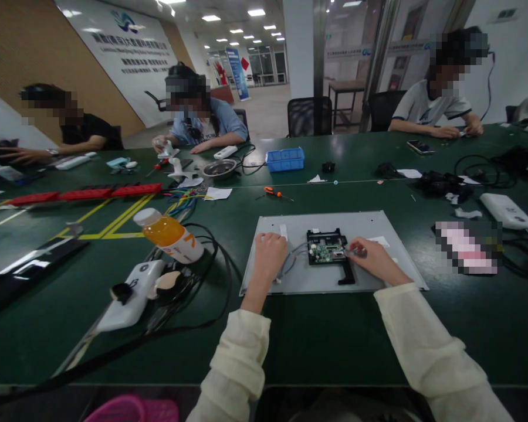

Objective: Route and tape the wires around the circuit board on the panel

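Note:
A grey flat panel (pixel 365 224) lies on the green table in front of me. On its middle sits a black bracket (pixel 348 274) around a green circuit board (pixel 328 252). My right hand (pixel 376 259) pinches at the board's right edge; a small greyish piece shows at the fingertips, too small to name. My left hand (pixel 270 253) rests on the panel's left part with its fingers curled down, and what they hold, if anything, is hidden. A thin grey cable (pixel 287 264) runs between the left hand and the board.
Left of the panel stand an orange drink bottle (pixel 171 235) and a white power bank (pixel 132 296) with black cables. Beyond the panel are a screwdriver (pixel 278 193), a blue basket (pixel 285 159) and a metal bowl (pixel 220 169). A phone (pixel 466 247) lies right. Several people sit across.

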{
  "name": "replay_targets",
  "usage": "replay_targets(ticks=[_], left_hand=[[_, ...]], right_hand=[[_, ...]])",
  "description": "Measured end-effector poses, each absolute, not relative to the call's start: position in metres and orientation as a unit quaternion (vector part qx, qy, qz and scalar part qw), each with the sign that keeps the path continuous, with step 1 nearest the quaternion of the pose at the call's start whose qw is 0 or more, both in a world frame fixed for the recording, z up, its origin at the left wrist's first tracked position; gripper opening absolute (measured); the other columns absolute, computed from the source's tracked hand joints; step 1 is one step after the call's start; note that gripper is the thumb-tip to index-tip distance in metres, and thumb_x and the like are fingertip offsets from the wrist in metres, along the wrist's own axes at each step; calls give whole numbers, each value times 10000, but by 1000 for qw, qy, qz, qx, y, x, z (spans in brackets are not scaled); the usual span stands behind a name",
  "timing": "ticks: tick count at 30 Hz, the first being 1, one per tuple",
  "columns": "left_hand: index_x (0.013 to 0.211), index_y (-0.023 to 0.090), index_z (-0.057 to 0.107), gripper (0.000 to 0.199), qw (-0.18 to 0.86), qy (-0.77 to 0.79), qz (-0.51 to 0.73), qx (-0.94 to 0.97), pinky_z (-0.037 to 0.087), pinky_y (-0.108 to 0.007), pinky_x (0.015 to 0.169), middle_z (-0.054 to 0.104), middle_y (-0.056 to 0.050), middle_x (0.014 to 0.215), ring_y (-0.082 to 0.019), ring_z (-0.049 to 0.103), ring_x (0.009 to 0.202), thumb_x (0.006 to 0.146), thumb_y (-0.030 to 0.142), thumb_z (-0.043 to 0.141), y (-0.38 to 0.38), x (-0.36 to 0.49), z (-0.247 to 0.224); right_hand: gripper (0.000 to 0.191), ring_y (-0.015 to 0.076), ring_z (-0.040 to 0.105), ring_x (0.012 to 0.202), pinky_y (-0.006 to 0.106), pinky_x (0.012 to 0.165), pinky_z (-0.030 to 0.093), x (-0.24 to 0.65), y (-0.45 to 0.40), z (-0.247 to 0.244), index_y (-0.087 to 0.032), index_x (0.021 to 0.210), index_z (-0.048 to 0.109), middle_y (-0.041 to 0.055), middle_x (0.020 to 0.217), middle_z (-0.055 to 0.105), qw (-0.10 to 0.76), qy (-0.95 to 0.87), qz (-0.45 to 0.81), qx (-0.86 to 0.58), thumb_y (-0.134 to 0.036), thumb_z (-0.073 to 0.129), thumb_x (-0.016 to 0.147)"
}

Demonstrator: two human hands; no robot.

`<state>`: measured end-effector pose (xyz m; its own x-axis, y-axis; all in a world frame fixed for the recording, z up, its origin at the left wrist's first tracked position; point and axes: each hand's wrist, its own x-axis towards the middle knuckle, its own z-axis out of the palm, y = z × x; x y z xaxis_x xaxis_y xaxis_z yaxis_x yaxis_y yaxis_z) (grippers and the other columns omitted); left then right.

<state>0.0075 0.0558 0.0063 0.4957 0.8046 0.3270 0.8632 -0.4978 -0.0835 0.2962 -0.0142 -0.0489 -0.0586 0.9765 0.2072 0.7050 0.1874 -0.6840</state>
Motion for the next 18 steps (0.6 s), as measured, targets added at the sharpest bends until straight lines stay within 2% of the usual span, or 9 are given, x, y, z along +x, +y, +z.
replay_targets(ticks=[4, 10, 14, 18], left_hand=[[760, 165, 658, 286, 114, -501, -143, -846, 307, -441, 911, 671, -101, 843, -246, 577, 902, 892, 268, 425, 55, 6, 6], [885, 176, 644, 252, 92, -515, -177, -834, 304, -444, 949, 663, -95, 952, -247, 558, 982, 901, 245, 401, 49, 17, 7], [1015, 192, 617, 235, 24, -506, -197, -840, 358, -394, 934, 650, -73, 1042, -228, 558, 1018, 886, 205, 422, 54, 33, 1], [1062, 174, 603, 247, -71, -478, -217, -848, 411, -300, 909, 641, -63, 1073, -190, 570, 1015, 872, 201, 447, 79, 57, -6]], right_hand=[[198, 154, 581, 704, 281, 666, 446, 296, -14, -49, -204, 922, 581, 14, 831, 653, 334, -687, 205, -612, -283, 598, 741], [327, 142, 581, 706, 280, 665, 450, 295, -13, -51, -217, 1045, 581, 21, 971, 665, 334, -693, 223, -599, -260, 597, 722], [312, 143, 586, 675, 278, 651, 452, 295, -12, -55, -217, 1028, 595, 0, 824, 672, 350, -671, 234, -610, -251, 588, 718], [217, 153, 604, 673, 278, 644, 461, 308, -11, -58, -208, 924, 629, 6, 745, 662, 384, -615, 225, -651, -292, 579, 730]])
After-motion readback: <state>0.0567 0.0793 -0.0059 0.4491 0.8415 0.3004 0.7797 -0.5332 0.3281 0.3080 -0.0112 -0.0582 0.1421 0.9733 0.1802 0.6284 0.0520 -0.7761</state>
